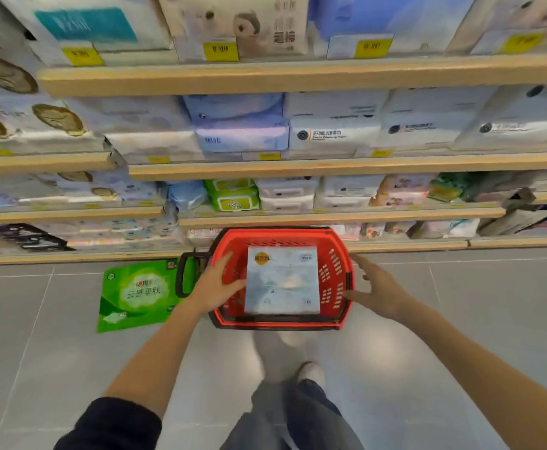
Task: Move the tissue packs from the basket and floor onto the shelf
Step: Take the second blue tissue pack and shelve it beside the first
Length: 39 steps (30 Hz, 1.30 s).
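A red plastic basket (337, 254) stands on the floor in front of the shelves. Inside it lies a pale blue-white tissue pack (281, 280) with a gold round label. My left hand (216, 287) reaches into the basket with spread fingers touching the pack's left edge. My right hand (379, 287) hovers open over the basket's right rim, not touching the pack. A green tissue pack (135, 293) lies flat on the floor left of the basket. The wooden shelf (298, 170) rises behind, full of tissue packs.
Several shelf levels (265, 76) carry stacked packs with yellow price tags. The basket's black handle (182, 274) folds out to the left over the green pack. My legs and a white shoe (311, 371) are below the basket on the grey tiled floor (460, 319).
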Tool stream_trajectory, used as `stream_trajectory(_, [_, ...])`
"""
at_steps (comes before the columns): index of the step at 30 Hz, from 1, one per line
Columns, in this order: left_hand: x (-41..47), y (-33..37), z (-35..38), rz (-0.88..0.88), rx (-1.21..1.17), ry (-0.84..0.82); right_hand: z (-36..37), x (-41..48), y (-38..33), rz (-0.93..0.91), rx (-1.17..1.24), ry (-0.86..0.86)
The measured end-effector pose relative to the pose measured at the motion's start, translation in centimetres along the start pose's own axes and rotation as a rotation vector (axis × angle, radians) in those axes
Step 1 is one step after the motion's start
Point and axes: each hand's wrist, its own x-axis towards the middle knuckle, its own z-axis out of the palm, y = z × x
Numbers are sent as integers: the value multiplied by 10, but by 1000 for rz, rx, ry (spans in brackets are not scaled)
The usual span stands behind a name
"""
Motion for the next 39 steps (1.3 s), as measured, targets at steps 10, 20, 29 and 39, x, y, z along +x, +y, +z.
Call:
stream_trajectory(10, [149, -125, 120, -67, 40, -2, 116, 158, 124, 69, 80, -96])
stream_trajectory(20, [264, -235, 195, -146, 129, -32, 231, 291, 220, 34, 155, -72])
stream_trajectory(29, [293, -247, 206, -13, -23, -39, 262, 313, 226, 38, 265, -45])
stream_trajectory(39, [268, -217, 184, 6, 7, 4, 230, 288, 205, -2, 234, -34])
